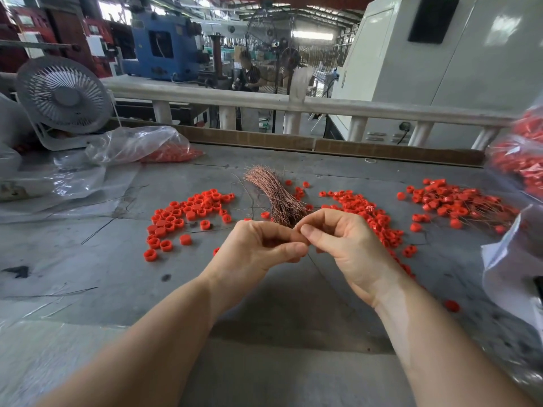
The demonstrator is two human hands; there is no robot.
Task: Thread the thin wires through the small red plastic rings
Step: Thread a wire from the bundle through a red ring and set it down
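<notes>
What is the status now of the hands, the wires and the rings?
Left hand and right hand pinch together at the fingertips; the item between them is hidden. Wire bundle lies just behind. Loose red rings on both sides. Nothing in the way.

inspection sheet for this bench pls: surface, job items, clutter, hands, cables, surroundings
Surface: grey worktable, scuffed and stained, with a raised brown back edge.
Job's things: copper wire bundle lies at centre; loose red rings to its left, more red rings to its right; far-right ring pile has wires running through it.
Clutter: plastic bag of rings at back left; clear bags at right edge; stray wires on the table.
Hands: left hand and right hand meet fingertip to fingertip, pinching something too small to identify.
Cables: nothing seen on the table.
Surroundings: white fan at back left, white railing, factory machines beyond.
</notes>
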